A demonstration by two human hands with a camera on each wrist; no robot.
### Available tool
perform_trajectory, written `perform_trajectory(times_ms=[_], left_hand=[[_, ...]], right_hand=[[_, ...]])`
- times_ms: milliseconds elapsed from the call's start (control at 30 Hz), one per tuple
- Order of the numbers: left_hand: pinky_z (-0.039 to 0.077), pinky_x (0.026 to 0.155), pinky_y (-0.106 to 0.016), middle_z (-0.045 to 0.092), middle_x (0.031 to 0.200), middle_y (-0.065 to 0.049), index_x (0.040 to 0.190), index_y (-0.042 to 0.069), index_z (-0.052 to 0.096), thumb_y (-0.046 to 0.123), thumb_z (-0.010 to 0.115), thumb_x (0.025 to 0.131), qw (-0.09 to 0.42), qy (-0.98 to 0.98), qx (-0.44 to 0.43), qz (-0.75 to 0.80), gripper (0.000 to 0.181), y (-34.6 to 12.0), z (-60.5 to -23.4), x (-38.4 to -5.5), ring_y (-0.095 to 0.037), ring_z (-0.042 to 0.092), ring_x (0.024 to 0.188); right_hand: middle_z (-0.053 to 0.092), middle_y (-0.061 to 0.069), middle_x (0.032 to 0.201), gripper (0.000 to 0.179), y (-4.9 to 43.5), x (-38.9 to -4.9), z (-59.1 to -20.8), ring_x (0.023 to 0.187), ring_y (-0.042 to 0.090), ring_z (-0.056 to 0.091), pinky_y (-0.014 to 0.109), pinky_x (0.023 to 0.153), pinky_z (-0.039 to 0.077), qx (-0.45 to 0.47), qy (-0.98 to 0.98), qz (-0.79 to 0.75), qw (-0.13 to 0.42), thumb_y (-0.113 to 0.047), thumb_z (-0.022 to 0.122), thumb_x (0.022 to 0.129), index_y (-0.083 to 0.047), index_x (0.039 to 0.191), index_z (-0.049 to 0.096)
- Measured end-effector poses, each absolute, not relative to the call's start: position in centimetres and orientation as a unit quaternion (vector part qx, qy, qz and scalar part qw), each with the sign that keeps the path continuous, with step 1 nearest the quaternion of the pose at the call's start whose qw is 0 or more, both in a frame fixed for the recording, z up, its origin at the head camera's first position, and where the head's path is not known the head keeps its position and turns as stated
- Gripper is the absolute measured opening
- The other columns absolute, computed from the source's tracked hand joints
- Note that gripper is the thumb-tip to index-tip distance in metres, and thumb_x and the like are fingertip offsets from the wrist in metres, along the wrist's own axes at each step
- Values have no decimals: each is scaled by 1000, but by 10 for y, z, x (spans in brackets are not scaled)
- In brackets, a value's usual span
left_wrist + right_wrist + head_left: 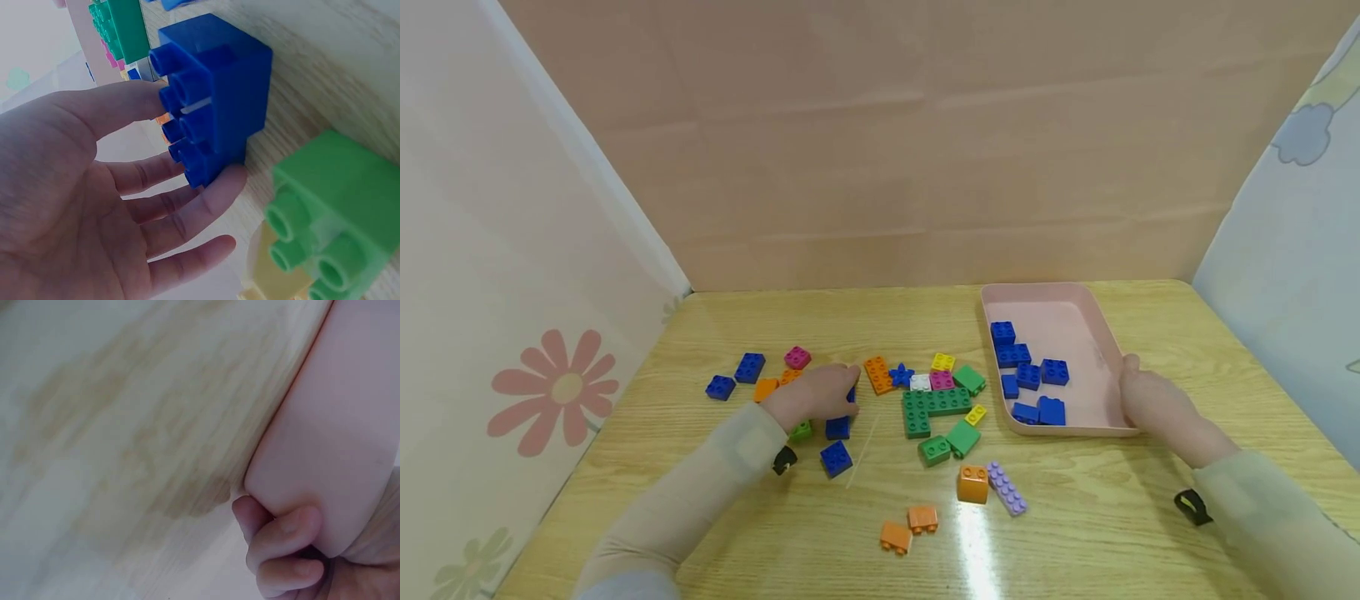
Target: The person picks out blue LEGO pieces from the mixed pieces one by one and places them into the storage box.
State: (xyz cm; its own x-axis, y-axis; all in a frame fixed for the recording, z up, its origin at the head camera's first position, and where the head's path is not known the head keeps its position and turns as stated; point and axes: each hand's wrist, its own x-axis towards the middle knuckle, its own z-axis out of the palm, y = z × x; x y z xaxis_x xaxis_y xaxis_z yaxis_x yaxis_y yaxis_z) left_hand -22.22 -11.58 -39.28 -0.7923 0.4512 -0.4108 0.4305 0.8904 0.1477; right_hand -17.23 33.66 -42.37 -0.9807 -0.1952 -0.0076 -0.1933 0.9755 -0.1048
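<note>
My left hand (815, 393) is among the scattered bricks at the left of the table, thumb and fingers around a blue toy building brick (240, 87). In the left wrist view, a second blue piece shows directly below that brick, by the fingertips. Close to this hand lie a light green brick (344, 194) and another blue brick (836, 458). At the right, my right hand (1165, 417) grips the near right corner of a pink tray (1097, 346), fingers curled under its wall (300, 444). Several blue bricks (1028, 377) lie inside the tray, mostly along its left side.
Between hand and tray lie green bricks (936, 402), a blue flower-shaped piece (901, 375) and an orange brick (878, 375). Nearer the front are orange bricks (897, 536) and a lilac brick (1007, 489). Two blue bricks (749, 367) sit far left. A papered wall (925, 183) stands behind.
</note>
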Motion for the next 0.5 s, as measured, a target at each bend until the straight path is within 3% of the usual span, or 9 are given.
perform_trajectory(times_ms=[167, 367, 500], left_hand=[[49, 90, -38, 60, 119, -13, 135, 2, 49, 28, 66, 94, 214, 947, 237, 33, 51, -118, -393, -224, -22, 59, 99], [48, 69, -33, 58, 93, -3, 115, 6, 56, 24, 65, 94, 189, 950, 241, 69, 29, -121, -387, -224, -18, 54, 75], [45, 64, -31, 56, 91, -2, 112, 7, 57, 24, 63, 95, 170, 950, 247, 84, 25, -122, -383, -225, -17, 53, 71]], right_hand=[[41, 7, 50, 35, 336, -172, -423, 43, 19, 39, 32, 40, 35, -105, 993, -51, 0, 16, 43, 81, 28, 108, 25], [41, 8, 51, 30, 335, -172, -423, 44, 20, 40, 34, 41, 36, -95, 994, -60, 6, 16, 43, 80, 23, 103, 26], [41, 8, 51, 29, 336, -172, -423, 44, 20, 40, 34, 41, 35, -96, 993, -62, 7, 16, 42, 81, 23, 103, 26]])
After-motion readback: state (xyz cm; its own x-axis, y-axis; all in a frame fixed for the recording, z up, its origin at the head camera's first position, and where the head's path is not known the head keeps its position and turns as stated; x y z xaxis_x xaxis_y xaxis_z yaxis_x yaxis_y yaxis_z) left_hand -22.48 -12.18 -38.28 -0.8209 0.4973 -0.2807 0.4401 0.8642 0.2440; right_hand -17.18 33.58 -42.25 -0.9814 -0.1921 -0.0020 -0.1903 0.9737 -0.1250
